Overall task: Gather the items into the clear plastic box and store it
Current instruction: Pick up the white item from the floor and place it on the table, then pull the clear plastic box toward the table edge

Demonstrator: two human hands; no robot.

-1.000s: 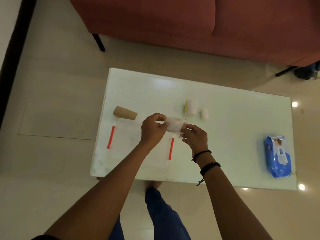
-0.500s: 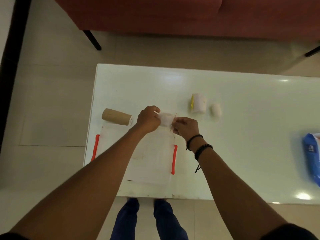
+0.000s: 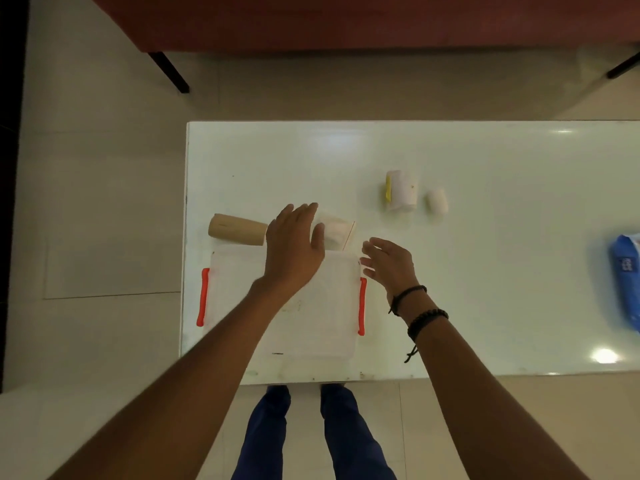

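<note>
The clear plastic box (image 3: 332,334) with orange handles sits on the white table (image 3: 485,271) near its front left. A small white packet (image 3: 335,233) lies just beyond the box's far edge. My left hand (image 3: 294,247) hovers open over that edge, thumb beside the packet. My right hand (image 3: 389,265) is open at the box's right side, holding nothing. A brown cardboard roll (image 3: 237,230) lies left of my left hand. Farther right are a white roll with a yellow end (image 3: 401,190) and a small white roll (image 3: 437,200).
A blue wipes pack (image 3: 627,278) lies at the table's right edge, partly cut off. A red sofa (image 3: 346,22) on black legs stands beyond the table. Tiled floor surrounds it. My legs (image 3: 304,434) are at the near edge.
Both hands held the white packet before. Now they have let go and spread open, and the packet lies on the table beyond the box. The view has tilted down and closer.
</note>
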